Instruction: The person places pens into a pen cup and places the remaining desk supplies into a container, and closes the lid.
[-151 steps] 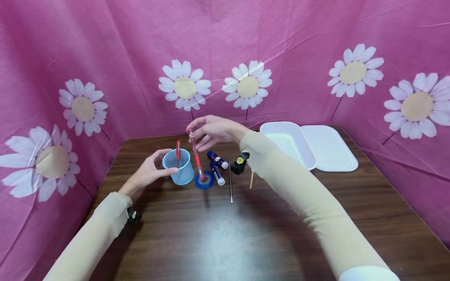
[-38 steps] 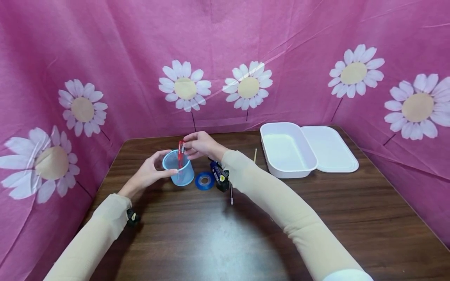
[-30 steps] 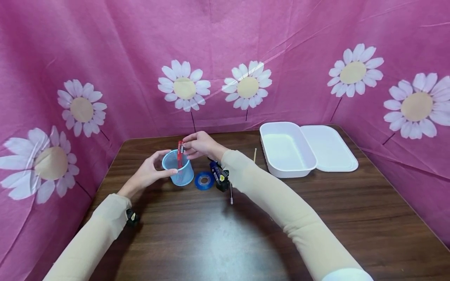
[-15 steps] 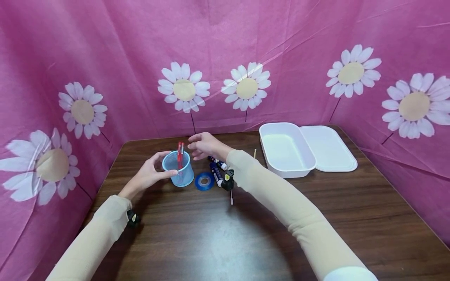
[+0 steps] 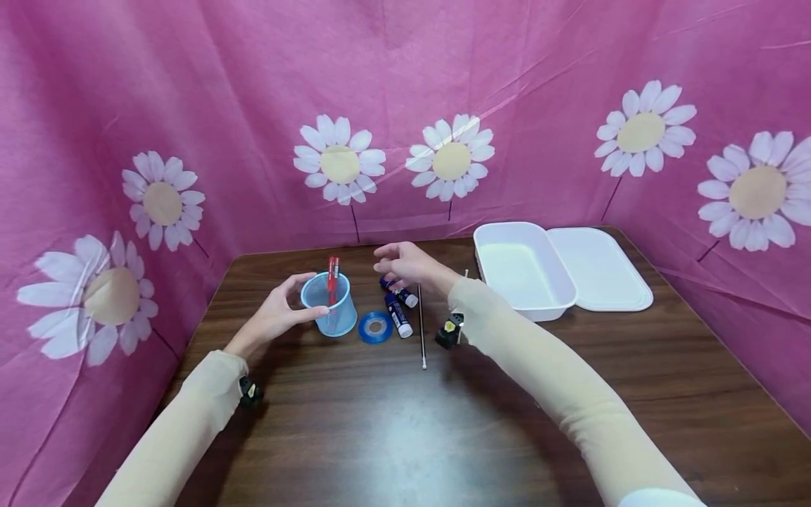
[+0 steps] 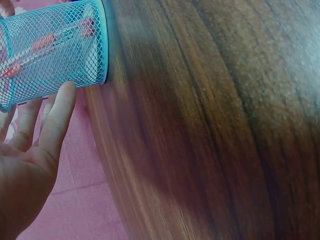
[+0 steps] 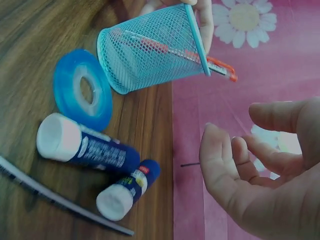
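My left hand (image 5: 277,313) holds a light blue mesh pen cup (image 5: 344,317) by its side, thumb at the front and fingers around the back. Two red pens (image 5: 333,280) stand in the cup, tops above its rim; the mesh shows their shafts in the left wrist view. My right hand (image 5: 412,266) hovers with loosely bent fingers and nothing between them, to the cup's right. Below it lie two dark blue glue sticks with white ends, one nearer glue stick (image 5: 399,317) and one farther glue stick (image 7: 130,190), partly under the hand in the head view.
A roll of blue tape (image 5: 365,332) lies between cup and glue sticks. A dark pencil (image 5: 422,334) lies right of them. A white plastic box (image 5: 538,313) stands at the back right beside its white lid (image 5: 602,271). A pink flowered curtain (image 5: 393,84) borders the table.
My right hand held a red pen over the tape, lowered it into the cup, let it go and moved right over the glue sticks. The left hand stays on the cup.
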Demonstrator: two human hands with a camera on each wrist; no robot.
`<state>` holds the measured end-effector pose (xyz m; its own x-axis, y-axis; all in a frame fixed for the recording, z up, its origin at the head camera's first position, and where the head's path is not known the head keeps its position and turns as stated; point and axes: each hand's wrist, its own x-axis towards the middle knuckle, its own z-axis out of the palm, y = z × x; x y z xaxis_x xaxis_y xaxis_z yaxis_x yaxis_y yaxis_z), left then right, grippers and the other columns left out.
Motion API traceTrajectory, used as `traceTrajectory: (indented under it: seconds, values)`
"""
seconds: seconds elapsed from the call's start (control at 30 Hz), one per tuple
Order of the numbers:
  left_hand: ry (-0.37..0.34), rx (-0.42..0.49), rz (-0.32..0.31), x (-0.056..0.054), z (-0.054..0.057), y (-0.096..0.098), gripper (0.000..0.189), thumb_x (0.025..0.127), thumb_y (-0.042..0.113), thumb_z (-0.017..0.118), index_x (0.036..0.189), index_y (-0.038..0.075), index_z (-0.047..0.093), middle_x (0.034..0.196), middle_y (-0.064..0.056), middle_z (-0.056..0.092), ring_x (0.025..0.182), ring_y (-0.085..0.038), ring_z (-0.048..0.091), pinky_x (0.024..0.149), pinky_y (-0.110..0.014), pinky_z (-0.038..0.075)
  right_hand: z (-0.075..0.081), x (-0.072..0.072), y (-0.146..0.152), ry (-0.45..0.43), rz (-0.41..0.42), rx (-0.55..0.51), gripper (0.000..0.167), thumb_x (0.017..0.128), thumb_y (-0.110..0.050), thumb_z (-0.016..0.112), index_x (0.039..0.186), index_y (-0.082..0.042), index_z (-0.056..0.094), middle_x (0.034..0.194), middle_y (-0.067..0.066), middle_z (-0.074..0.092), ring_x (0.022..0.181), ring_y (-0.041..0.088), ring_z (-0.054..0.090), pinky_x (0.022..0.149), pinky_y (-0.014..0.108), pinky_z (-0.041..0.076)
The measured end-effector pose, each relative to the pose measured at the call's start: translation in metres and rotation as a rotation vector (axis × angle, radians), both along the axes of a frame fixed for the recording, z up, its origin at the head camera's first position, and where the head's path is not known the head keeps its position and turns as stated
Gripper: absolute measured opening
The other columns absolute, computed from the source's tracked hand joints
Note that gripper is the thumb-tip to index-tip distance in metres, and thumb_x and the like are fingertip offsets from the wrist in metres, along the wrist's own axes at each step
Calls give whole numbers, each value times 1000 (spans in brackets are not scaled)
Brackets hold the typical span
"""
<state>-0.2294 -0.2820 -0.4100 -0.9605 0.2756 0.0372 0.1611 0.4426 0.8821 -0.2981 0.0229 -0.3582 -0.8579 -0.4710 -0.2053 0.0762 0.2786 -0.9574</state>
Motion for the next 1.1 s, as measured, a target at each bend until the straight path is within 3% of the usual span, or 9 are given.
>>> traceTrajectory:
  seconds: [0.17, 0.5, 0.67, 0.77, 0.87, 0.93, 1.0, 1.1]
  values:
    - [-7, 21, -6, 1, 1, 1, 79, 88, 27, 83, 152, 11, 40, 134, -18, 58, 113, -35, 57, 83, -29, 53, -9, 3, 27, 18, -26, 34, 46, 100, -12, 65, 144, -6, 52, 117, 13, 56, 113, 44, 58, 92, 54, 54]
    - [-10, -13, 12, 3, 2, 2, 81, 86, 33, 84, 151, 12, 41, 132, -14, 59, 109, -31, 59, 82, -33, 54, -28, 10, 80, 53, -109, 132, 53, 100, -13, 65, 148, 0, 46, 121, 16, 53, 113, 42, 58, 81, 43, 60]
    - [-9, -19, 18, 1, 5, 2, 81, 86, 36, 84, 151, 15, 41, 131, -12, 59, 108, -30, 58, 83, -34, 54, -41, 12, 98, 56, -144, 182, 59, 100, -15, 65, 152, 0, 40, 133, 22, 48, 100, 34, 61, 76, 39, 59]
    - [-6, -12, 14, 1, 4, 2, 81, 86, 33, 84, 151, 14, 41, 130, -14, 58, 106, -30, 59, 80, -33, 56, -50, 18, 104, 104, -157, 268, 64, 99, -17, 66, 153, 1, 37, 140, 28, 45, 89, 31, 60, 80, 42, 57]
    - [-6, -5, 10, 2, 4, 2, 80, 86, 29, 84, 151, 12, 41, 129, -16, 59, 104, -30, 59, 77, -32, 57, -58, 24, 106, 190, -166, 422, 72, 96, -20, 70, 154, 3, 34, 145, 33, 39, 112, 38, 52, 103, 47, 45]
    - [-6, -2, 12, 3, 3, 2, 79, 86, 29, 84, 151, 12, 41, 129, -16, 59, 104, -29, 59, 76, -31, 56, -61, 25, 107, 231, -179, 511, 80, 93, -21, 73, 155, 3, 31, 146, 34, 34, 131, 42, 36, 114, 50, 31]
    - [-3, 1, 11, 2, 3, 2, 79, 87, 29, 84, 151, 12, 41, 129, -16, 59, 103, -29, 59, 76, -30, 55, -64, 24, 107, 242, -192, 564, 87, 89, -21, 76, 157, 3, 27, 149, 34, 27, 139, 45, 23, 118, 53, 21]
    - [-2, 11, 8, 2, 2, 2, 78, 87, 28, 84, 151, 12, 42, 129, -17, 59, 104, -31, 59, 76, -30, 56, -66, 21, 107, 245, -195, 592, 95, 85, -17, 81, 158, 4, 24, 151, 34, 28, 141, 46, 21, 119, 53, 19]
